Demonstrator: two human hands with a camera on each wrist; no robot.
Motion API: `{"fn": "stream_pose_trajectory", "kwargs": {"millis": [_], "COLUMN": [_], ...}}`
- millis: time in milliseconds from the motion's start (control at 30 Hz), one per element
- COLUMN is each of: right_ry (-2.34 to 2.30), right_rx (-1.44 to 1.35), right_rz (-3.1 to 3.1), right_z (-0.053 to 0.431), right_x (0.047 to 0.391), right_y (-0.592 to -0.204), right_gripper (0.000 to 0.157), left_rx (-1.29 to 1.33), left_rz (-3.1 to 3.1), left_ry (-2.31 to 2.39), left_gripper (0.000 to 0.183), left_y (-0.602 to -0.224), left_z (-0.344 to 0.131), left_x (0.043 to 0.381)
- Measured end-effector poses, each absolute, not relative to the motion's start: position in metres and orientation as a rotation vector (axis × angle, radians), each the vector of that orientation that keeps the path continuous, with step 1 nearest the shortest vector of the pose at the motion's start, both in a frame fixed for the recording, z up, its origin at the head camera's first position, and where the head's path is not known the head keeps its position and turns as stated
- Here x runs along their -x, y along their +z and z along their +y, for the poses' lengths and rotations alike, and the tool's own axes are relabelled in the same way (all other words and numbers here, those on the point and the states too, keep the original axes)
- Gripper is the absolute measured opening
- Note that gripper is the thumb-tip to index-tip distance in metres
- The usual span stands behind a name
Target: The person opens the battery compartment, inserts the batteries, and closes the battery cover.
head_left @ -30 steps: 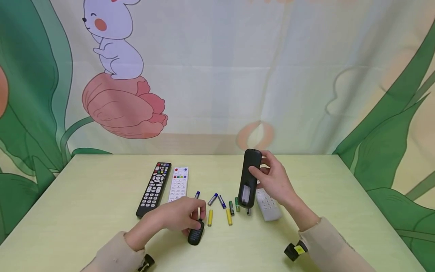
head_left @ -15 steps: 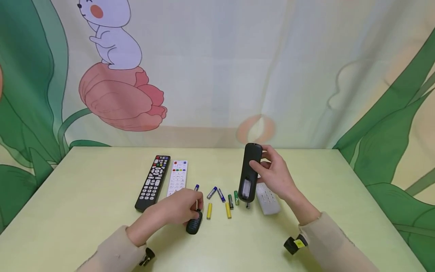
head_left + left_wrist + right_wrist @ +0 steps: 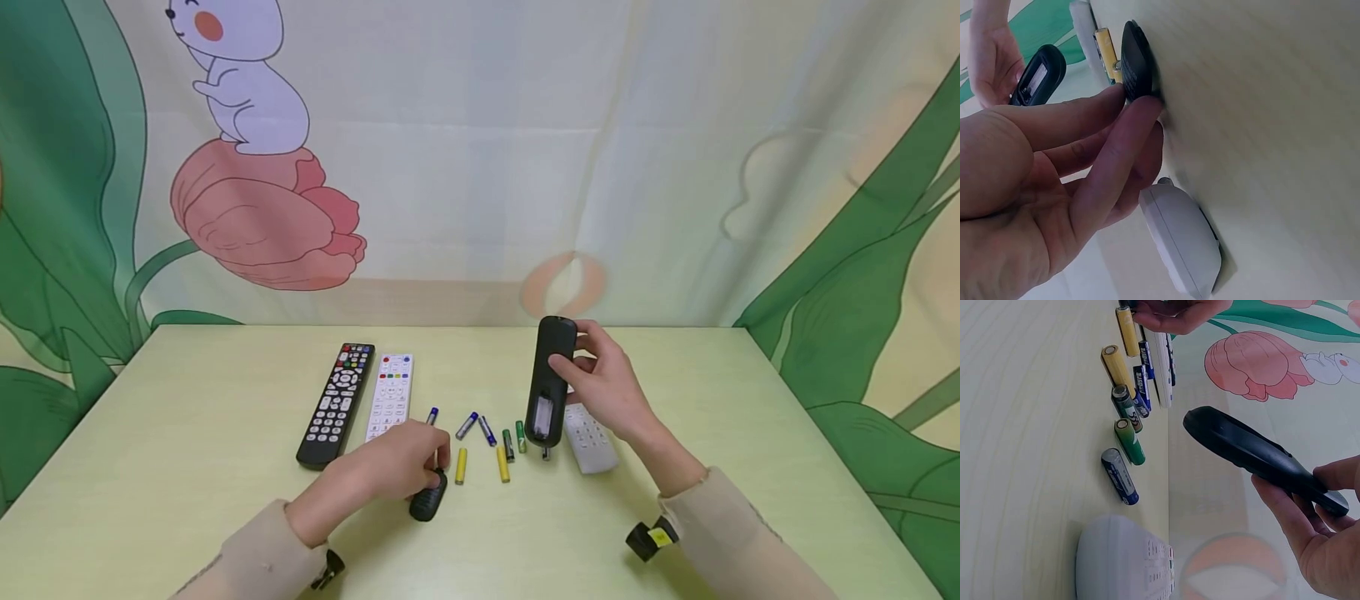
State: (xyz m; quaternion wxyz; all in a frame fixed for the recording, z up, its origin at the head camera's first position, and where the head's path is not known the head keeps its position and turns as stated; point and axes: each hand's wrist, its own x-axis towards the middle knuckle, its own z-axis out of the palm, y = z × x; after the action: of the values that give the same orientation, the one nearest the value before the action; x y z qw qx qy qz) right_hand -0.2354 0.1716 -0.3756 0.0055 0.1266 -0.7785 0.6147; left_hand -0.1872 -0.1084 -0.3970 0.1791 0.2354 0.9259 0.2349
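My right hand point(image 3: 607, 387) holds a black remote control point(image 3: 553, 350) above the table, its back facing me. The battery compartment point(image 3: 543, 415) near its lower end is uncovered, with a pale inside. In the right wrist view the remote point(image 3: 1241, 447) is seen from the side, tilted, gripped at one end. My left hand point(image 3: 401, 458) pinches a small black battery cover point(image 3: 427, 503) low over the table. The left wrist view has this cover point(image 3: 1137, 62) between thumb and fingers, close to the tabletop; whether it touches is hard to tell.
Several batteries lie mid-table, among them a yellow battery point(image 3: 461, 467), a green battery point(image 3: 521, 437) and a blue battery point(image 3: 467, 426). A black remote point(image 3: 337, 404) and a white remote point(image 3: 390, 396) lie left. Another white remote point(image 3: 591, 442) lies beneath the right hand.
The head view has shifted, moving the whole scene up a little. The left hand has turned the battery cover slightly. The right hand keeps the remote in much the same pose.
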Motion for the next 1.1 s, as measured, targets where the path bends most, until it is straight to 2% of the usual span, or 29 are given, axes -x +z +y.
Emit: {"fn": "stream_pose_trajectory", "kwargs": {"millis": [300,733,1100], "right_ry": [1.926,1.93,1.926], "right_rx": [-0.403,-0.404,-0.42], "right_rz": [-2.439,-2.46,-2.47], "right_z": [0.17,0.167,0.166], "right_x": [0.236,0.234,0.235], "right_y": [-0.376,-0.376,-0.376], "right_gripper": [0.045,0.045,0.044], "left_rx": [-0.683,-0.775,-0.823], "left_rz": [2.655,2.823,2.834], "left_ry": [0.618,0.521,0.495], "left_gripper": [0.011,0.033,0.027], "left_y": [-0.398,-0.402,-0.401], "left_z": [-0.105,-0.086,-0.076], "left_x": [0.188,0.186,0.193]}}
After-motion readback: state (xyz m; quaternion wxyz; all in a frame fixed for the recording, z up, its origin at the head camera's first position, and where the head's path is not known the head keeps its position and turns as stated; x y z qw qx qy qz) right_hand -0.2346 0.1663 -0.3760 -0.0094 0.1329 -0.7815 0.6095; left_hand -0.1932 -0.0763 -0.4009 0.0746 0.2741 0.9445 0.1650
